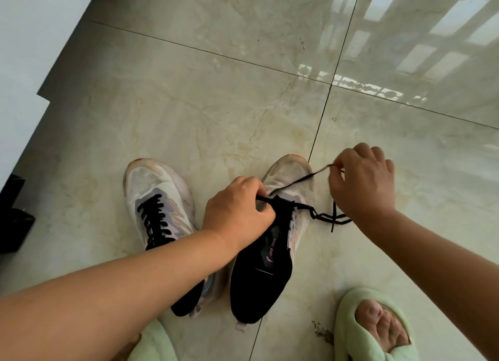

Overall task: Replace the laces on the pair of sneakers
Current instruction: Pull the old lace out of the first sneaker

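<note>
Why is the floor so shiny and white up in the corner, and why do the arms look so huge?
In the head view, the glossy floor mirrors a bright window, making white glare top right; the wide lens stretches whatever is near the edges, so the left hand and right hand look small beyond big forearms.

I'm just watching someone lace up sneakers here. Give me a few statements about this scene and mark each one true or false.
1. The left sneaker is already laced with a black lace. True.
2. The right hand rests flat on the floor. False: it is raised, pinching the black lace of the right sneaker.
3. The left hand grips the right sneaker near its eyelets. True.
4. The person is barefoot. False: a green slipper covers the foot.
5. The sneakers stand on carpet. False: they stand on the tiled floor.
</note>
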Demonstrator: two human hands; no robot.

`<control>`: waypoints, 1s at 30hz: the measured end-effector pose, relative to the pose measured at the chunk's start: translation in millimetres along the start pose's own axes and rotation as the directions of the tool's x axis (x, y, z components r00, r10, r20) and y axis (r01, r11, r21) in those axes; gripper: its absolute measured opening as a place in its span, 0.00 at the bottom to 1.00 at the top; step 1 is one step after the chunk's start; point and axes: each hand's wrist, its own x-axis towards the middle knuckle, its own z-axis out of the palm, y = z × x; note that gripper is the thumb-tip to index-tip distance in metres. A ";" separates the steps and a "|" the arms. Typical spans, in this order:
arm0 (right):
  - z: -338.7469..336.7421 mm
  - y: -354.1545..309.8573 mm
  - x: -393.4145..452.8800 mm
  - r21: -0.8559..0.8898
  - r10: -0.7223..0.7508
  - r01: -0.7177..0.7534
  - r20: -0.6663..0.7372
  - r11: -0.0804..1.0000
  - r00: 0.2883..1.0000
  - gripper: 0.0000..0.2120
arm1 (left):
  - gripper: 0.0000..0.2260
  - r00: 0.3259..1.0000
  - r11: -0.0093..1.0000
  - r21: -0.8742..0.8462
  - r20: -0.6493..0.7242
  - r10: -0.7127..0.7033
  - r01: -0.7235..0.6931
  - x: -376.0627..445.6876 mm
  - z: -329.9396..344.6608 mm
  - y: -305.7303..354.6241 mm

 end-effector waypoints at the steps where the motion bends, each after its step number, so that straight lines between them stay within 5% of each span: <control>1: -1.1 -4.5 -3.0 0.068 -0.061 0.062 -0.024 0.996 0.998 0.07 | 0.09 1.000 1.000 0.003 0.000 0.006 -0.006 0.2 -0.1 -0.4; 6: -12.2 -35.0 -13.8 0.153 -0.474 0.467 0.012 0.871 0.880 0.21 | 0.11 0.999 0.999 0.021 -0.002 0.039 -0.039 0.6 -2.2 -0.8; 10: -13.6 -49.3 -10.9 0.146 -0.557 0.538 0.172 0.830 0.813 0.10 | 0.11 0.999 0.998 0.038 0.003 0.049 -0.049 1.4 -3.4 -0.1; 15: -3.6 -47.1 -6.0 0.020 -0.527 0.529 0.122 0.848 0.841 0.02 | 0.11 0.999 0.999 0.018 -0.006 0.036 -0.035 -0.2 -2.4 -0.3; 19: 0.5 -27.1 2.5 -0.134 -0.311 0.312 0.031 0.941 0.950 0.02 | 0.10 1.000 1.000 -0.002 0.001 -0.003 0.003 -2.2 -1.3 0.2; 25: 8.1 -16.3 0.1 -0.184 -0.066 0.071 0.032 0.980 0.997 0.07 | 0.08 1.000 0.999 0.025 -0.006 -0.021 0.021 -1.4 -2.2 3.4; 27: 2.8 -16.0 1.9 -0.117 -0.076 0.078 0.023 0.990 0.997 0.08 | 0.08 1.000 0.999 0.046 -0.014 0.005 -0.004 -1.2 -2.5 2.8; 30: -8.9 -26.1 -2.2 0.070 -0.318 0.315 0.029 0.946 0.948 0.11 | 0.07 0.997 0.996 0.064 -0.048 0.067 -0.064 -2.8 -3.6 -0.1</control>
